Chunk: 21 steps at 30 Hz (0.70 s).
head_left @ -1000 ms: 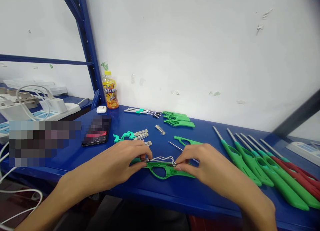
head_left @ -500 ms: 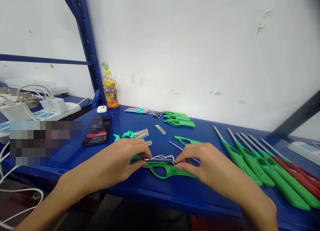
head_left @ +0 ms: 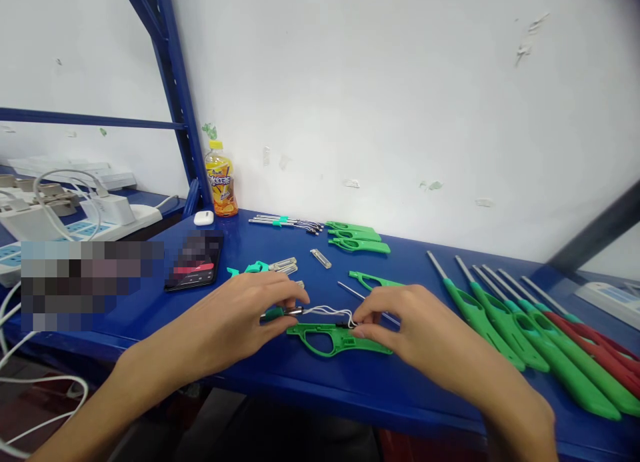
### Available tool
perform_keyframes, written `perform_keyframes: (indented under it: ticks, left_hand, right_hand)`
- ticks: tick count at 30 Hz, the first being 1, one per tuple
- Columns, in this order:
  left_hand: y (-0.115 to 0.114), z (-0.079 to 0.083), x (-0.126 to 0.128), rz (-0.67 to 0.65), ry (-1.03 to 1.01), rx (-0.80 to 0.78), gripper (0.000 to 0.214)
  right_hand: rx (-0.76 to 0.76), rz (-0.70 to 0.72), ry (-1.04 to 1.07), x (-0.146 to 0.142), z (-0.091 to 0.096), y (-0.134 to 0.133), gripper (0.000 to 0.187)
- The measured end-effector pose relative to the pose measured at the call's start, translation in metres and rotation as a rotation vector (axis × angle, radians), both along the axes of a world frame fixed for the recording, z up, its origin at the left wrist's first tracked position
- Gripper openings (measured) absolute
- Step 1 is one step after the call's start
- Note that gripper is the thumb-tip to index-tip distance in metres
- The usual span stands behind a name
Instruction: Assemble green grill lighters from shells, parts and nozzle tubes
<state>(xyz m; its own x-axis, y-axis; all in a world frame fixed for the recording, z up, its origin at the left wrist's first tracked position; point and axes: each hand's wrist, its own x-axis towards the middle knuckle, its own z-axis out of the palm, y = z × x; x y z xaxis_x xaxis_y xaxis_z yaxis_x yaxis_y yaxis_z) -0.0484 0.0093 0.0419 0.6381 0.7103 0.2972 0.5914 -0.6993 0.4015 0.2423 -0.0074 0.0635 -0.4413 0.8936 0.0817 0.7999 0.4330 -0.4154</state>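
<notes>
My left hand (head_left: 250, 312) is curled around a lighter nozzle tube (head_left: 295, 311) with a teal collar, whose metal end shows between thumb and fingers. White wires (head_left: 327, 310) run from that end across to my right hand (head_left: 383, 315). There, thumb and forefinger close on the wires' other end, by a small black part in the shell. Under both hands lies a green lighter shell half (head_left: 345, 342), inner side up, with its trigger loop towards the left. A thin screwdriver shaft (head_left: 353, 290) sticks out behind my right hand, its far end partly hidden.
Finished-looking green lighters (head_left: 505, 322) and red ones (head_left: 595, 349) lie at right. Further back are green shell halves (head_left: 357, 245), nozzle tubes with wires (head_left: 280, 221), and clear fuel tanks (head_left: 320, 259). A phone (head_left: 200, 262), white case (head_left: 203, 218) and drink bottle (head_left: 221, 182) stand left.
My left hand has opened its pinch a little and lifted the nozzle end slightly off the shell. My right hand stays almost in place.
</notes>
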Motion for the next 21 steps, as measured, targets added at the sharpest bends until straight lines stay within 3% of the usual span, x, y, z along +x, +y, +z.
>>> perform_keyframes:
  ticks: [3,21]
  left_hand:
    - [-0.002,0.004,0.002,-0.007,0.023,-0.018,0.007]
    - [0.002,-0.005,0.002,-0.031,0.069,-0.133,0.026]
  right_hand:
    - [-0.001,-0.003,-0.006,0.0,0.0,0.001,0.008]
    - [-0.016,-0.001,-0.004,-0.003,-0.002,0.002,0.009]
